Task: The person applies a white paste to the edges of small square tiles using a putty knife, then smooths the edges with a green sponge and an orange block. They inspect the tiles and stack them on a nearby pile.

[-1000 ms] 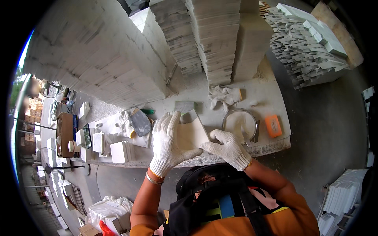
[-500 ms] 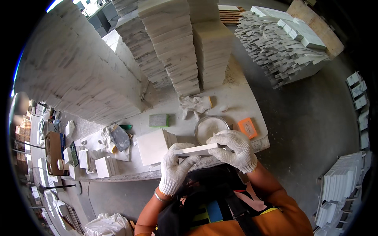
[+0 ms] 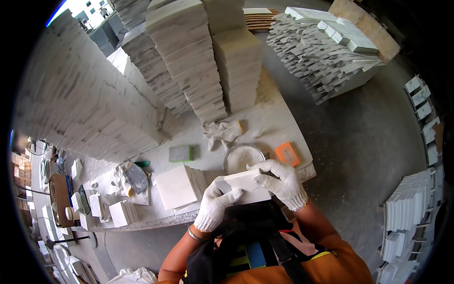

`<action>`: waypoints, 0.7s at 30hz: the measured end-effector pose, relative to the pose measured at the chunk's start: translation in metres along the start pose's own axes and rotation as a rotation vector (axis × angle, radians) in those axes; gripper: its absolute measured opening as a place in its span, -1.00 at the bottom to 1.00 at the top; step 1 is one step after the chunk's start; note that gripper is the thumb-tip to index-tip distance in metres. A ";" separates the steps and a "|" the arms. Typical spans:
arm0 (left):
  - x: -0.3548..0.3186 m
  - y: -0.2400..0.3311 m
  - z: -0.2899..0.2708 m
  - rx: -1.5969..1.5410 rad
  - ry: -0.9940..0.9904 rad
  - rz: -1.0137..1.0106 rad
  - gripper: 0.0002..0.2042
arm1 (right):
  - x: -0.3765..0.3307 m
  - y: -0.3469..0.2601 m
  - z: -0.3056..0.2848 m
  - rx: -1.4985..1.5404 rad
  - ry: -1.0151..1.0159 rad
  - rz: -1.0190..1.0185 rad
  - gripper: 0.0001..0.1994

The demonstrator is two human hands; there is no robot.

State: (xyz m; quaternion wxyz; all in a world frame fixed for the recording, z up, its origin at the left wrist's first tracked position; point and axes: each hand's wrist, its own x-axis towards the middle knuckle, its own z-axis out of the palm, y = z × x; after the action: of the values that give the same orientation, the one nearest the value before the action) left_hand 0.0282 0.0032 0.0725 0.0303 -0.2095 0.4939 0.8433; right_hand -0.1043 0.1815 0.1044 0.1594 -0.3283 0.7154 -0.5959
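Tile (image 3: 250, 188), white, clamped in the grip of left hand (image 3: 213, 206) and right hand (image 3: 284, 184), beside stacked tiles (image 3: 177, 188)

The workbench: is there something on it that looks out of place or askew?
Slightly, yes: a loose glove lies crumpled left of the orange block, and the tile stack near the left hand has unevenly aligned edges.
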 end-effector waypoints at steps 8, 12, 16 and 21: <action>0.012 0.000 0.007 -0.247 -0.026 -0.034 -0.60 | 0.001 0.009 -0.005 0.261 -0.051 0.367 -0.67; 0.016 -0.006 0.002 -0.274 -0.012 -0.070 -0.52 | 0.002 0.009 -0.005 0.307 -0.051 0.400 -0.66; 0.018 -0.005 0.006 -0.333 -0.021 -0.063 -0.56 | 0.001 0.016 -0.005 0.296 -0.034 0.394 -0.67; 0.019 -0.008 0.008 -0.345 -0.003 -0.061 -0.58 | -0.003 0.026 -0.007 0.342 -0.025 0.419 -0.67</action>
State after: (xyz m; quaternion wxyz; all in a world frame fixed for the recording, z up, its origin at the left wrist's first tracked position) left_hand 0.0105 0.0111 0.0621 0.0202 -0.2254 0.3353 0.9145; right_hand -0.1135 0.1900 0.0811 0.3409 -0.1487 0.6548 -0.6580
